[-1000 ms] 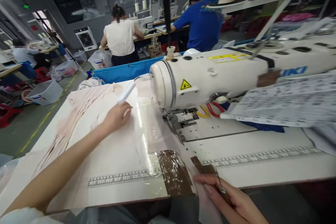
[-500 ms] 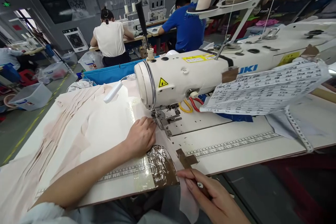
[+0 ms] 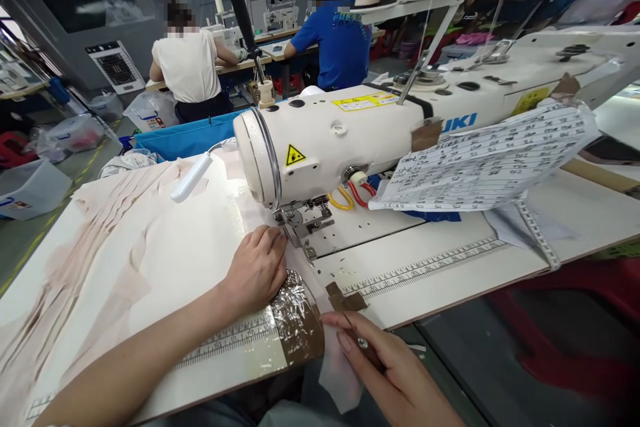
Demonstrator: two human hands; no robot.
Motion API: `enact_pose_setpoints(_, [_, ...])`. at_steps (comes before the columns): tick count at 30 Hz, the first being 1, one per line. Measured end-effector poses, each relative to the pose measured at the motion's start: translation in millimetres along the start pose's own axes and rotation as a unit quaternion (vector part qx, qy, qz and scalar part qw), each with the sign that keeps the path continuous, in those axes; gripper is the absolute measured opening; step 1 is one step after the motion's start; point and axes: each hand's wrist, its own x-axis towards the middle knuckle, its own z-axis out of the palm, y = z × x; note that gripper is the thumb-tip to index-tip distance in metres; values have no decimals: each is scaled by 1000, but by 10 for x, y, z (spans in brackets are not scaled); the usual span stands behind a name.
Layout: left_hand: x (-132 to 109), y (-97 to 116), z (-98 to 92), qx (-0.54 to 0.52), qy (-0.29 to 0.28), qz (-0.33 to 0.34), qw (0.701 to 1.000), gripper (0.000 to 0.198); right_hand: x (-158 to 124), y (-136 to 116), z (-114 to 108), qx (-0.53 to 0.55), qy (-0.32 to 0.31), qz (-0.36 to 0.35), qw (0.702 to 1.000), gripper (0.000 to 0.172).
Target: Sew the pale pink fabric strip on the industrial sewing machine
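Observation:
My left hand lies with curled fingers on a strip of pale, sheer fabric, just in front of the presser foot of a white sewing machine. Near the table's front edge, my right hand pinches the strip's edge between thumb and index finger. The strip's loose end hangs over the edge below. Tucked in the right palm is a small brown tool with a silver rivet; its kind is mostly hidden. Shiny brown tape covers the tabletop between the hands.
Layered pale pink fabric spreads across the left of the table, with a white handle-like object on it. Handwritten sheets hang from the machine. Red-handled and yellow-handled tools lie behind. Two people sit beyond, backs turned.
The camera view has swung to the right, so the scene sits further left. Both hands keep nearly the same places on the fabric strip.

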Motion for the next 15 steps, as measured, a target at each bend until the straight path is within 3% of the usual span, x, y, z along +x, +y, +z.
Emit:
enact_pose_setpoints(5, [20,0,26,22,-7,-16,1000,36,49,-19,57,42,22,43,998,36])
enact_pose_setpoints(8, [48,-34,66,39,-7,-28,999,33,36,-40,140,148,28,91,984,38])
enact_pose_setpoints(13, [88,-88,82,78,-2,-26,997,30,-107,-42,372,387,35,226,893,46])
enact_pose_setpoints(15, [82,-98,71,78,2,-19,997,32,-175,-42,432,401,35,241,883,49])
